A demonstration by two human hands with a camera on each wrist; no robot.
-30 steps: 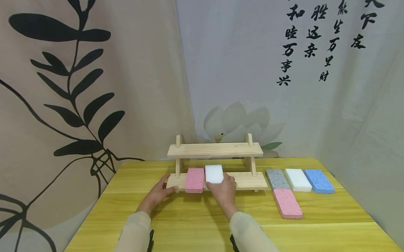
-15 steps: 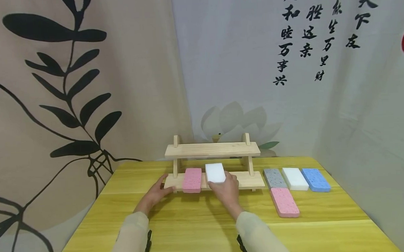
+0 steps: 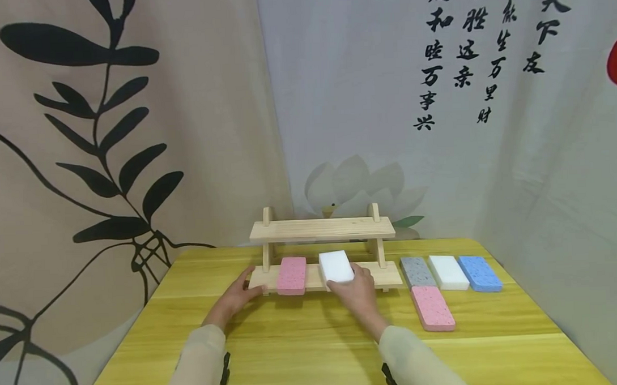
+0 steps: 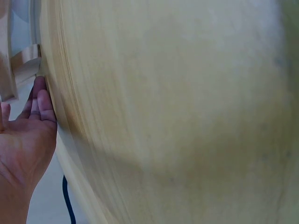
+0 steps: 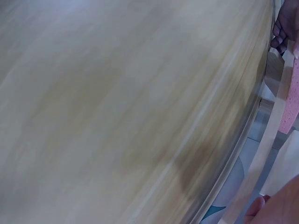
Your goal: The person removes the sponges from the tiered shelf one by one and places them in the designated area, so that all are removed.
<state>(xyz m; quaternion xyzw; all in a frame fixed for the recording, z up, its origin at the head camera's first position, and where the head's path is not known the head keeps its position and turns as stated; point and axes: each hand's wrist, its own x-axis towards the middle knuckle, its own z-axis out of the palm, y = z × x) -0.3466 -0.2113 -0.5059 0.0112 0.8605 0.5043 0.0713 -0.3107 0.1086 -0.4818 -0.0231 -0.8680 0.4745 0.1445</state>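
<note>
A two-tier wooden rack (image 3: 322, 230) stands on the table. My left hand (image 3: 236, 300) holds the left end of its lower shelf, thumb at the front edge and fingers on the far side. In the left wrist view the left hand (image 4: 25, 144) shows with its palm visible beside the rack's wood. My right hand (image 3: 360, 292) pinches a white sponge (image 3: 335, 266) at its lower part, over the middle of the lower shelf. The white sponge (image 5: 285, 163) is partly cut off in the right wrist view. To its left, a pink sponge (image 3: 291, 276) leans or lies on the lower shelf, apart from it.
Right of the rack, a grey sponge (image 3: 417, 272), another white sponge (image 3: 448, 272) and a blue sponge (image 3: 480, 274) lie in a row on the wooden table (image 3: 293, 351). A second pink sponge (image 3: 433, 308) lies in front of the grey one. Printed curtains hang behind.
My right hand has shifted the white sponge to the right along the lower shelf, widening the gap from the pink one, and it has turned slightly. The left hand stays at the shelf's end.
</note>
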